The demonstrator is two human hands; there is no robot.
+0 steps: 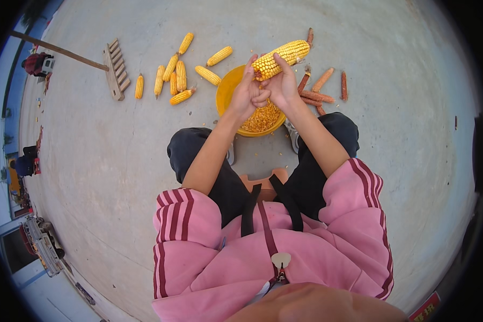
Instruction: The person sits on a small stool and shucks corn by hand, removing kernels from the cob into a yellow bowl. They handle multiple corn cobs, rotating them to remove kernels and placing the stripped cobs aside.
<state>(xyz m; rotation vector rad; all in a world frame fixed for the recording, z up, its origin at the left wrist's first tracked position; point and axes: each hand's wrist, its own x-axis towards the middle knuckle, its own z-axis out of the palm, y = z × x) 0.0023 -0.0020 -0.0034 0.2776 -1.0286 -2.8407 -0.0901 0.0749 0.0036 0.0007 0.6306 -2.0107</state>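
Observation:
Above a yellow bowl [224, 94] between my feet, both hands hold one ear of dried corn [287, 56], tilted up to the right. My left hand [247, 96] is closed at its lower left end. My right hand [282, 83] grips the ear from below, its thumb lying along the kernels. Some kernels are off at that end, where reddish cob shows. Loose corn kernels [260, 119] lie in the bowl beneath my hands, which hide part of it.
Several whole corn ears [181, 75] lie on the concrete floor to the left, beside a wooden rake [116, 70]. Bare reddish cobs [317, 96] are scattered to the right of the bowl. Two people [24, 163] sit at the far left, near a parked vehicle [42, 244].

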